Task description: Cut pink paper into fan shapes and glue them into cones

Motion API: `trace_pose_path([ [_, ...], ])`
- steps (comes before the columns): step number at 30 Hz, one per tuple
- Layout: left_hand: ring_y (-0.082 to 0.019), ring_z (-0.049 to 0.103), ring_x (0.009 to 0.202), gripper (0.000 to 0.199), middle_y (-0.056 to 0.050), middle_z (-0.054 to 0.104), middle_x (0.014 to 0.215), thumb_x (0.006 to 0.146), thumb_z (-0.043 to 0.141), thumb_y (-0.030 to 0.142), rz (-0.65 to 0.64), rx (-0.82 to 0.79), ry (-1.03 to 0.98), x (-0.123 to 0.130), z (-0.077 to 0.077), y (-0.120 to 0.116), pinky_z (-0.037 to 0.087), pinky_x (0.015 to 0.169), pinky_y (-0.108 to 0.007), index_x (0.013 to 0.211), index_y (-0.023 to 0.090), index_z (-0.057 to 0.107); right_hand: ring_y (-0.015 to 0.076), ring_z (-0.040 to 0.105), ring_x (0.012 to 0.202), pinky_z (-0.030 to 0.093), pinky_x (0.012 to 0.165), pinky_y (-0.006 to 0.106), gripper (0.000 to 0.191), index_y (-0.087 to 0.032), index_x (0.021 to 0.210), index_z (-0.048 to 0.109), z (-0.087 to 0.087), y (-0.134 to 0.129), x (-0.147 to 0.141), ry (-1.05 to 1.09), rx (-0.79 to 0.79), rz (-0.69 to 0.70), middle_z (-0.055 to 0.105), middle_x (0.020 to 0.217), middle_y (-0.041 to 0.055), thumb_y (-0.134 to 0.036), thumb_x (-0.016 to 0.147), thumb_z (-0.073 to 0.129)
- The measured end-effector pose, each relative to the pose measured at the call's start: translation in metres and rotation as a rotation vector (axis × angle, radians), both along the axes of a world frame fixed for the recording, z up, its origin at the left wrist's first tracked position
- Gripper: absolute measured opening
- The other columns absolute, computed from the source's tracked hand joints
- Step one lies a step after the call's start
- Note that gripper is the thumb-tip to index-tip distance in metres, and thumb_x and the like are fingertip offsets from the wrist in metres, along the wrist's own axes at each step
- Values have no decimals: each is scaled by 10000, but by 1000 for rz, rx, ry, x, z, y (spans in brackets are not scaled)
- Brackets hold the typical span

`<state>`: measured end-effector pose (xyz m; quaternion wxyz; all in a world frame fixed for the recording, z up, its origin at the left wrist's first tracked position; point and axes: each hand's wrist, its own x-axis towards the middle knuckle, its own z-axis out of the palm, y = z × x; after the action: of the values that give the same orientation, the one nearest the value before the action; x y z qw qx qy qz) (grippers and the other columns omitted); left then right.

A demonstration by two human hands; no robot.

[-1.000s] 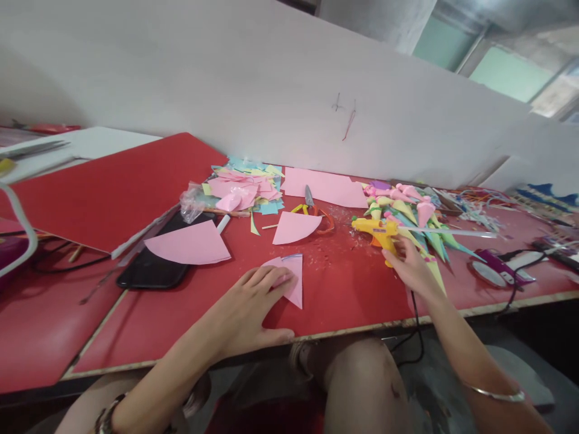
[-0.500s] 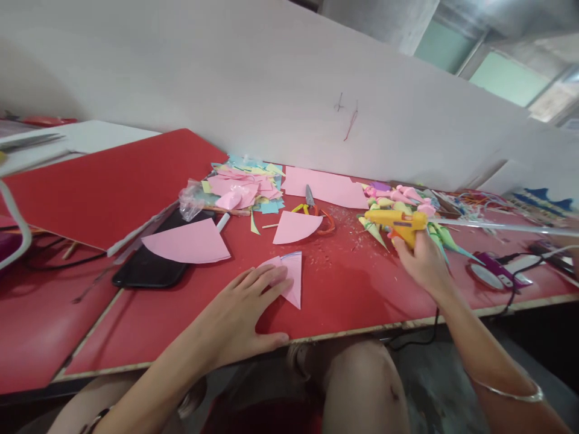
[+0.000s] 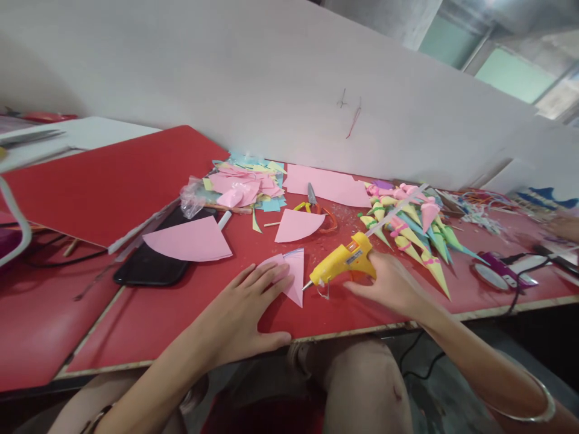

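My left hand (image 3: 253,304) lies flat with fingers stretched out, pressing a folded piece of pink paper (image 3: 296,274) onto the red table (image 3: 163,325). The paper's pointed end faces me. In my right hand (image 3: 389,286) is a yellow hot glue gun (image 3: 346,262), gripped by its handle. Its metal nozzle tip is at the right edge of the folded paper, close to the point; whether it touches I cannot tell. A clear glue stick (image 3: 398,208) sticks out of the gun's back end.
Pink paper sectors (image 3: 298,226) (image 3: 190,240) lie beyond my left hand, one over a black phone-like slab (image 3: 149,271). Orange-handled scissors (image 3: 312,196) lie behind. Several small paper cones (image 3: 411,223) are heaped at right, paper scraps (image 3: 244,184) at back. Another person's hand (image 3: 563,228) shows far right.
My right hand has brought the glue gun left and toward me, from beside the paper cones to the folded pink paper. My left hand has stayed on the paper.
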<state>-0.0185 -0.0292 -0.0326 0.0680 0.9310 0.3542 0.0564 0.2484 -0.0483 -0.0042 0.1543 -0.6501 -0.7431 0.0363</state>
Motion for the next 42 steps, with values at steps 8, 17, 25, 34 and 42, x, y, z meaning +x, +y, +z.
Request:
trace_pose_path([
  [8, -276, 326, 1279, 751, -74, 365, 1405, 705, 500, 609, 7, -1, -34, 0, -2, 0, 251, 1053, -445, 1335, 229, 348, 161, 557, 549, 350, 477, 244, 171, -176, 741, 552, -1, -2, -2, -88, -20, 55, 603, 632, 27, -341, 695, 551],
  [17, -277, 302, 1292, 768, -88, 337, 1418, 723, 454, 633, -5, -11, -27, -1, -5, 1, 236, 1057, -462, 1349, 209, 321, 159, 554, 548, 324, 473, 236, 117, -175, 744, 549, -1, -2, -2, -129, -53, 84, 603, 631, 31, -279, 699, 520],
  [25, -267, 296, 1296, 769, -81, 329, 1423, 726, 444, 644, -7, -9, -21, -1, -5, 2, 223, 1067, -451, 1349, 211, 321, 166, 548, 561, 319, 491, 243, 107, -165, 736, 524, 1, -2, -2, -172, -105, 94, 591, 645, 42, -267, 711, 504],
  [34, -266, 298, 1296, 765, -79, 346, 1414, 718, 464, 632, 5, -10, -1, 1, -2, 2, 238, 1065, -441, 1339, 202, 343, 141, 498, 523, 261, 481, 235, 106, -162, 743, 537, 3, -2, -1, -191, -99, 95, 555, 610, 19, -263, 718, 519],
  [42, -277, 315, 1285, 794, -87, 346, 1413, 696, 485, 630, 26, 2, 9, 0, 0, -1, 272, 1048, -441, 1338, 185, 343, 155, 511, 556, 273, 501, 234, 91, -151, 763, 527, 7, -2, -4, -204, -115, 83, 555, 647, 38, -220, 727, 480],
])
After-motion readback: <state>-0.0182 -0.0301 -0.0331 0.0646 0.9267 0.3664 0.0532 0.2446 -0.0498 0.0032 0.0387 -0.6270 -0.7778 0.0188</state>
